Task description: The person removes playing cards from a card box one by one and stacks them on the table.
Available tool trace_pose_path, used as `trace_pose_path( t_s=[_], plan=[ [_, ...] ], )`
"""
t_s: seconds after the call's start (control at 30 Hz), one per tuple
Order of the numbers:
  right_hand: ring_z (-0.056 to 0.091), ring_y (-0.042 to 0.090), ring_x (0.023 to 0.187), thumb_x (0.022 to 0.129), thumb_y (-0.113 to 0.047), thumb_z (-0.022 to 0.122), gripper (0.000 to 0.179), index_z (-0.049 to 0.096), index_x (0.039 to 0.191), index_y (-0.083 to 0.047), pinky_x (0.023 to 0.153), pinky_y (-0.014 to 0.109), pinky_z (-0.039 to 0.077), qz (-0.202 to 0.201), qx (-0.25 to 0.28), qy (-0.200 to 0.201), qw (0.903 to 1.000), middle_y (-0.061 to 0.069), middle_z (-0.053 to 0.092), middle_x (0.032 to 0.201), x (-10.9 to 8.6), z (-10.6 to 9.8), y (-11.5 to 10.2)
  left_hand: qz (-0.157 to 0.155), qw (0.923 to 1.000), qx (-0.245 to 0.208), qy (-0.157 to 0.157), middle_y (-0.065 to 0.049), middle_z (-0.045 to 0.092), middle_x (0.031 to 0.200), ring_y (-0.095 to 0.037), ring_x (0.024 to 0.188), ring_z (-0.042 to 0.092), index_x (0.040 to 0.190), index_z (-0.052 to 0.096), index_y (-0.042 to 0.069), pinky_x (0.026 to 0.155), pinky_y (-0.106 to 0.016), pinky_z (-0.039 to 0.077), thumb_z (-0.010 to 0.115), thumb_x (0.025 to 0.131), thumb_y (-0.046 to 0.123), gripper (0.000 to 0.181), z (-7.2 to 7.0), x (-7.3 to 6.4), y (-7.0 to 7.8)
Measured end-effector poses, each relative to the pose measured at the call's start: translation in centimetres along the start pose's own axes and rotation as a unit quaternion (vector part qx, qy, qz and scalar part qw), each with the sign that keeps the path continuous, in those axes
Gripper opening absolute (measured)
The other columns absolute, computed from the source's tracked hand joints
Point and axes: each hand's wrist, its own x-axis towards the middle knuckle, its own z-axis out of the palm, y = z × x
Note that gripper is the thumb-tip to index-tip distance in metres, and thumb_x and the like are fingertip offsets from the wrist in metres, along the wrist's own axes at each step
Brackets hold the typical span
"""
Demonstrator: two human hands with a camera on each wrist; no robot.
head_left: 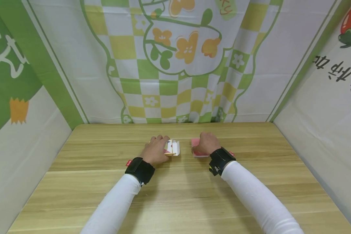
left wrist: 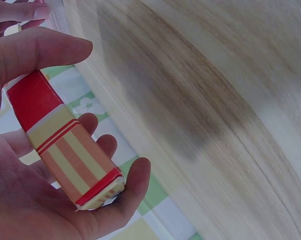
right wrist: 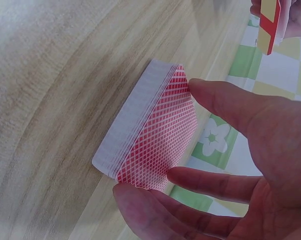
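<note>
My left hand (head_left: 155,151) grips a playing-card box (left wrist: 70,150) between thumb and fingers. The box is red and cream with striped sides, and in the head view its white flap (head_left: 176,148) stands out open toward the right. To its right, my right hand (head_left: 208,143) holds a deck of playing cards (right wrist: 160,132) by its edges, thumb at one end and fingers at the other. Red patterned backs face up on the deck, and its white side edges show in the right wrist view. The deck appears to rest on the table. A gap separates box and deck.
The wooden table (head_left: 175,201) ends at a back edge just beyond both hands. Behind it hangs a green and yellow checked curtain (head_left: 161,87). Printed cloth walls stand at the left (head_left: 23,97) and right (head_left: 324,107). Each wrist wears a black strap.
</note>
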Motion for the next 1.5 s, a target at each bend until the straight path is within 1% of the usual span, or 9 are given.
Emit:
trace_pose_path(
  t_s=[0.23, 0.43, 0.63, 0.73, 0.87, 1.07, 1.13, 1.37, 1.5],
  plan=[
    [0.051, 0.02, 0.066, 0.077, -0.039, 0.086, 0.043, 0.059, 0.074, -0.006, 0.058, 0.036, 0.046, 0.006, 0.002, -0.006, 1.0, 0.003, 0.052, 0.069, 0.1, 0.0, 0.0, 0.0, 1.0, -0.003, -0.001, -0.016, 0.058, 0.121, -0.037, 0.111, 0.051, 0.139, 0.054, 0.007, 0.088, -0.06, 0.047, 0.081, 0.073, 0.01, 0.071, 0.0, 0.0, 0.0],
    [0.056, 0.023, 0.071, 0.078, -0.04, 0.085, 0.043, 0.063, 0.082, -0.003, 0.061, 0.039, 0.049, 0.006, 0.003, 0.0, 1.0, 0.007, 0.059, 0.076, -0.1, -0.2, -0.1, 0.0, 1.0, -0.003, -0.001, -0.016, 0.058, 0.121, -0.037, 0.11, 0.052, 0.139, 0.054, 0.007, 0.087, -0.058, 0.048, 0.081, 0.073, 0.01, 0.071, 0.0, 0.0, 0.0],
    [0.042, 0.016, 0.058, 0.083, -0.037, 0.079, 0.041, 0.058, 0.072, -0.004, 0.051, 0.032, 0.033, -0.008, 0.014, 0.023, 0.9996, 0.001, 0.044, 0.065, -0.3, -0.2, -0.3, 0.006, 1.0, 0.0, -0.007, -0.015, 0.059, 0.121, -0.037, 0.111, 0.052, 0.139, 0.054, 0.007, 0.088, -0.06, 0.047, 0.083, 0.074, 0.013, 0.071, 0.2, 0.0, 0.2],
    [0.045, 0.012, 0.058, 0.085, -0.032, 0.076, 0.031, 0.066, 0.079, -0.003, 0.051, 0.029, 0.034, -0.037, 0.049, 0.045, 0.9971, 0.0, 0.055, 0.069, -0.3, -0.3, -0.9, 0.006, 0.9999, 0.0, -0.011, -0.015, 0.059, 0.12, -0.037, 0.111, 0.052, 0.139, 0.054, 0.007, 0.088, -0.06, 0.048, 0.082, 0.073, 0.012, 0.072, 0.3, 0.0, 0.4],
    [0.062, 0.015, 0.074, 0.089, -0.025, 0.076, 0.02, 0.075, 0.098, -0.007, 0.064, 0.03, 0.049, -0.101, 0.129, 0.052, 0.9851, 0.004, 0.072, 0.09, -0.1, -0.5, -2.0, 0.006, 0.9999, 0.001, -0.009, -0.014, 0.058, 0.118, -0.037, 0.11, 0.052, 0.138, 0.054, 0.008, 0.086, -0.058, 0.048, 0.081, 0.072, 0.01, 0.071, 0.1, 0.2, 0.5],
    [0.064, 0.014, 0.076, 0.093, -0.011, 0.073, 0.009, 0.077, 0.098, -0.005, 0.066, 0.028, 0.051, -0.187, 0.244, -0.001, 0.9516, 0.003, 0.074, 0.088, 0.1, -0.3, -3.3, 0.019, 0.9998, 0.006, 0.004, -0.013, 0.058, 0.113, -0.036, 0.104, 0.053, 0.134, 0.055, 0.007, 0.08, -0.056, 0.05, 0.081, 0.072, 0.01, 0.068, -0.3, 0.5, 0.8],
    [0.063, 0.013, 0.076, 0.093, -0.01, 0.073, 0.01, 0.078, 0.099, -0.004, 0.065, 0.026, 0.05, -0.187, 0.26, -0.022, 0.9469, 0.003, 0.074, 0.09, 0.1, -0.1, -3.5, 0.021, 0.9998, 0.005, 0.006, -0.012, 0.058, 0.113, -0.036, 0.103, 0.053, 0.133, 0.055, 0.008, 0.079, -0.055, 0.05, 0.081, 0.071, 0.01, 0.067, -0.3, 0.5, 0.9],
    [0.064, 0.013, 0.08, 0.094, -0.016, 0.072, 0.012, 0.078, 0.096, -0.006, 0.069, 0.026, 0.05, -0.153, 0.258, -0.054, 0.9525, 0.002, 0.073, 0.091, 0.1, 0.5, -3.4, 0.025, 0.9997, 0.001, 0.007, -0.012, 0.057, 0.114, -0.035, 0.104, 0.052, 0.134, 0.055, 0.009, 0.078, -0.055, 0.05, 0.08, 0.072, 0.011, 0.067, -0.6, 0.6, 1.2],
    [0.058, 0.011, 0.066, 0.091, -0.019, 0.076, 0.015, 0.077, 0.085, -0.006, 0.059, 0.025, 0.045, -0.134, 0.263, -0.048, 0.9541, 0.0, 0.071, 0.079, -0.1, 0.8, -3.3, 0.03, 0.9995, -0.003, 0.009, -0.012, 0.057, 0.115, -0.035, 0.105, 0.052, 0.135, 0.055, 0.01, 0.08, -0.054, 0.049, 0.08, 0.073, 0.011, 0.067, -0.6, 0.6, 1.4]
  ],
)
